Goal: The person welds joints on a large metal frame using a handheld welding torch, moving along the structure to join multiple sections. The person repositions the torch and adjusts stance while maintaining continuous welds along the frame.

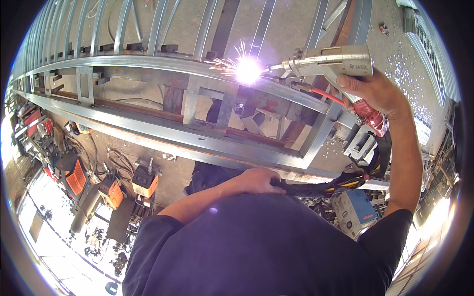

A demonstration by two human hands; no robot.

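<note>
My right hand (373,91) is closed around the pistol grip of a grey welding gun (328,61), its handle wrapped in red tape. The gun's nozzle points left at a blinding weld spot (248,70) on the top rail of a galvanized steel frame (197,137). Sparks spray up and to the left from that spot, and the glare hides the nozzle's tip and the seam. A red hose (328,95) runs along the gun to its tip. Close to my body, my left hand (257,181) is closed around the gun's black-sleeved cable bundle (321,188).
Upright metal bars (123,27) stretch along the far side. Orange-and-black machines (144,180) and loose cables lie on the floor at left. A blue-and-grey machine box (354,213) stands near my right elbow. Corrugated sheets (425,54) lie at far right.
</note>
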